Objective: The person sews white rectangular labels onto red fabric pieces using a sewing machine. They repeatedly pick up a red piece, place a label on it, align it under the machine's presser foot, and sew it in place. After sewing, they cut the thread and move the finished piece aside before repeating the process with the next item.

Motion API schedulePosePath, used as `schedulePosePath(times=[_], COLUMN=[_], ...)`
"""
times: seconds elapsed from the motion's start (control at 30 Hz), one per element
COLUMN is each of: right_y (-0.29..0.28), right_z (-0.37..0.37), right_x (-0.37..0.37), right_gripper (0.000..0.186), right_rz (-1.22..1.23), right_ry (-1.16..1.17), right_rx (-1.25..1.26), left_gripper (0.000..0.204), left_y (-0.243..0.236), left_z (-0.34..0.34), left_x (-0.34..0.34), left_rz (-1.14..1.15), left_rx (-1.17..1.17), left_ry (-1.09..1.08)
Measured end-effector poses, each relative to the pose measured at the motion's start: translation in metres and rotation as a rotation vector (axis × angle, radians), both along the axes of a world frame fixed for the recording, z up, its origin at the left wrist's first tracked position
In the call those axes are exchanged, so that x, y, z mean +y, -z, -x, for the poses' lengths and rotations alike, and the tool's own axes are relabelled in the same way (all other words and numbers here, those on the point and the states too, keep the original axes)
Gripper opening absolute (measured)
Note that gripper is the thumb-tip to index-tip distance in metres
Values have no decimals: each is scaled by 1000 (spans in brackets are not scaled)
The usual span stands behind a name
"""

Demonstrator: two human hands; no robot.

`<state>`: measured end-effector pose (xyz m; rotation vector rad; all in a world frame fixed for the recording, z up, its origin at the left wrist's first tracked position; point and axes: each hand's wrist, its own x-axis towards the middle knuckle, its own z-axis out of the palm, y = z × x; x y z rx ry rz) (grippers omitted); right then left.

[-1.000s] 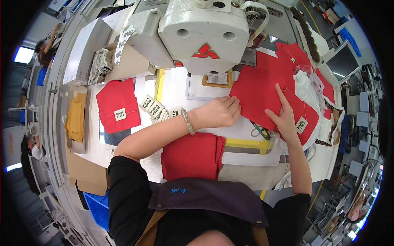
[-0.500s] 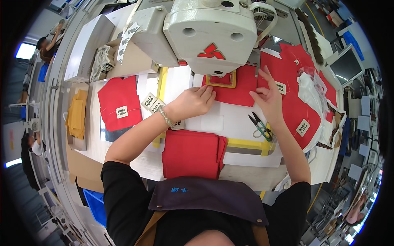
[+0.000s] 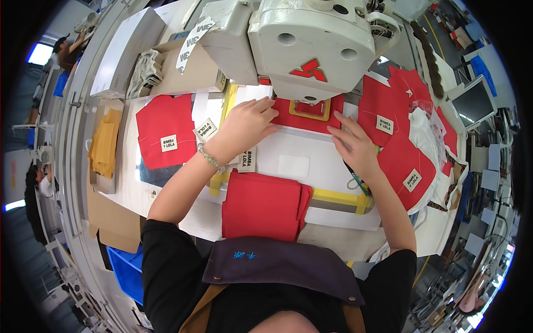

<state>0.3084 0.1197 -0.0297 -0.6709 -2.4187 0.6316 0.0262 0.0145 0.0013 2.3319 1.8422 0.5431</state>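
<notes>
Largest, just beyond the fingertips of our left hand (image 3: 247, 125) and right hand (image 3: 355, 147), we see the white machine head (image 3: 311, 41), its painted metal smooth and rounded at the corners. Well to the right of our right fingers lie red labelled panels (image 3: 397, 155) of flat, matte cloth with angled edges. Toward us from our left fingers sits a neat red stack (image 3: 264, 205), roughly square, its layers slightly fanned at the right. Left of our left fingers lies another red panel (image 3: 166, 119), a loose thread across it.

The red workpiece (image 3: 300, 125) lies between our two hands, partly under the machine head. Its visible long axis runs across from the left fingertips to the right ones, and the near edge faces us, its right end slightly closer. Our left fingers reach its left edge, the thumb apart from them; we cannot tell whether they pinch the cloth. Our right fingers are moderately spread at its right edge, thumb away from forefinger.

On the workpiece, between the fingertips, sits a yellow rectangular frame (image 3: 311, 117), lengthwise with it. Under our right hand, green-handled snips (image 3: 364, 187) show only in part. Smallest, cream labels (image 3: 247, 161) lie just below our left hand.
</notes>
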Motion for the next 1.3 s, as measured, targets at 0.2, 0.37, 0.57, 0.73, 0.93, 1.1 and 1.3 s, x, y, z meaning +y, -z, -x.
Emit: schedulePosePath(times=[0.2,0.37,0.57,0.73,0.93,1.1,1.3], right_y=[3,0,1,2,-11,-11,-6], right_z=[1,1,0,-1,-7,-16,-16], right_x=[0,-2,-2,0,-4,-3,-3], right_gripper=[24,24,21,19,17,18,27], right_rz=[1,11,-6,-152,-322,-303,-317], right_ry=[5,23,11,6,77,94,113], right_rx=[0,-17,-5,-24,-88,-99,-102], left_gripper=[22,18,13,12,13,20,25], left_y=[2,6,10,9,12,11,8], left_z=[6,6,6,4,3,2,3], left_x=[-12,-14,-15,-15,-17,-20,-16], left_rz=[-4,0,-38,-53,-73,-66,-45], left_rx=[-91,-109,-113,-77,38,54,41], left_ry=[-1,-8,-4,14,10,-33,-39])
